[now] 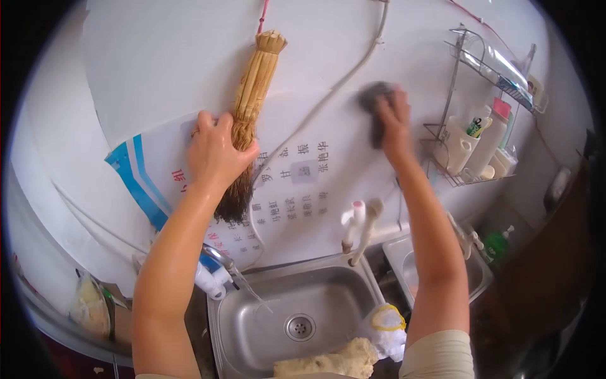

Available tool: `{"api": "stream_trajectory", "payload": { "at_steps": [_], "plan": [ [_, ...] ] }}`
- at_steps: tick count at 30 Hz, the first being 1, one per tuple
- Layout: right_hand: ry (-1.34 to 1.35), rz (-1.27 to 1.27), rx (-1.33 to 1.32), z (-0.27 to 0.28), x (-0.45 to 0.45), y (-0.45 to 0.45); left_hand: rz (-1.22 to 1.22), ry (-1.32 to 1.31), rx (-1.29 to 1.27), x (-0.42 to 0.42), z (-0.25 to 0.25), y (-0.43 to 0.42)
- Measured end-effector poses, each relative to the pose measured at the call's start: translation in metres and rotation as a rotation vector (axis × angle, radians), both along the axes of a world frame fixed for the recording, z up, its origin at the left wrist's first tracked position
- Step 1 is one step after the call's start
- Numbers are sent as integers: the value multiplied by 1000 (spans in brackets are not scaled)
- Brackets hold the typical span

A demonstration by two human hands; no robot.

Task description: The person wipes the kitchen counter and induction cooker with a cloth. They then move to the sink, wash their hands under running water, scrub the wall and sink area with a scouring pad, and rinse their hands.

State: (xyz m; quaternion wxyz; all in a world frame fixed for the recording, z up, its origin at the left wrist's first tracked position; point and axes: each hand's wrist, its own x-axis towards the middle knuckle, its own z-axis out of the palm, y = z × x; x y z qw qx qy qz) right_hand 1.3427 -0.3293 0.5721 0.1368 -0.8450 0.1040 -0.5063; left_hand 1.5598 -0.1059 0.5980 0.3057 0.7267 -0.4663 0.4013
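My left hand [221, 151] lies against the lettered sheet [284, 240] on the white wall, fingers spread. Its thumb crosses the lower part of a straw brush [255, 79], which hangs tilted from a red string. Farther right, my right hand [394, 126] presses a dark grey cloth [375, 101] to the wall. Motion smears both the hand and the cloth, so the cloth's exact shape is unclear. Below my arms, water runs from a faucet [218, 256] into a steel sink [243, 354].
A wire rack [451, 91] with bottles and a white cup is mounted at right. A second sink [394, 252], a white tap [353, 227] and a green bottle [495, 245] stand below. A loofah [328, 363] and white mesh [386, 331] lie at the near sink edge. A hose [341, 82] runs down the wall.
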Motion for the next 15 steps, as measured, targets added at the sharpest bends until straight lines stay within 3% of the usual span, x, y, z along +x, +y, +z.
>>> {"api": "stream_trajectory", "payload": {
  "at_steps": [2,3,4,6,10,12,14,15],
  "plan": [
    [62,-155,-437,-46,0,-15,16,13,21,-3,3,1],
    [379,-103,-640,-56,-7,-3,34,21,45,-6,5,3],
    [540,-68,-502,-55,-16,5,53,28,70,-10,7,5],
    [538,-119,-649,-40,-29,-5,62,-4,107,-14,11,6],
    [-224,-506,-214,-41,-23,-19,68,-23,169,-33,16,3],
    [-165,-375,-263,-47,-12,-8,79,0,172,-36,18,1],
    [278,44,-221,-44,-8,25,55,12,161,-34,18,-4],
    [388,-32,-501,-36,-1,28,28,14,148,-28,19,-4]
  ]
}}
